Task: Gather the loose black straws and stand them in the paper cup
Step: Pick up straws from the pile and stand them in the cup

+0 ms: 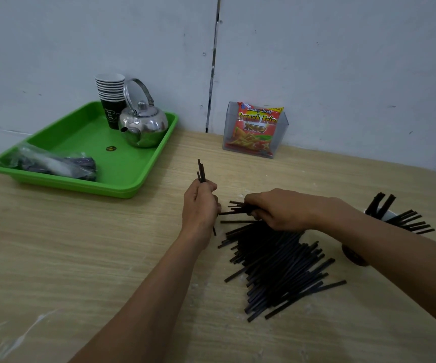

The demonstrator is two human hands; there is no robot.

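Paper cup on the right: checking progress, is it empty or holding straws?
Holding straws: several black straws stick out of the paper cup.

**Cup, fingertips and bag contents mostly out of sight**

The paper cup near the right edge of the surface is largely covered by the right forearm. Only a strip of white rim and a dark bit of base show, and the straws standing in it cannot be counted. The right hand tucks its fingertips under among the black straws, so how many it grips is unclear. The left hand hides the middle of its few straws. In the green tray at the far left corner, the contents of the plastic bag are blurred. The cup stack stands partly behind the kettle, its print too small to read. Both forearms and the surface's near edge are cut off.
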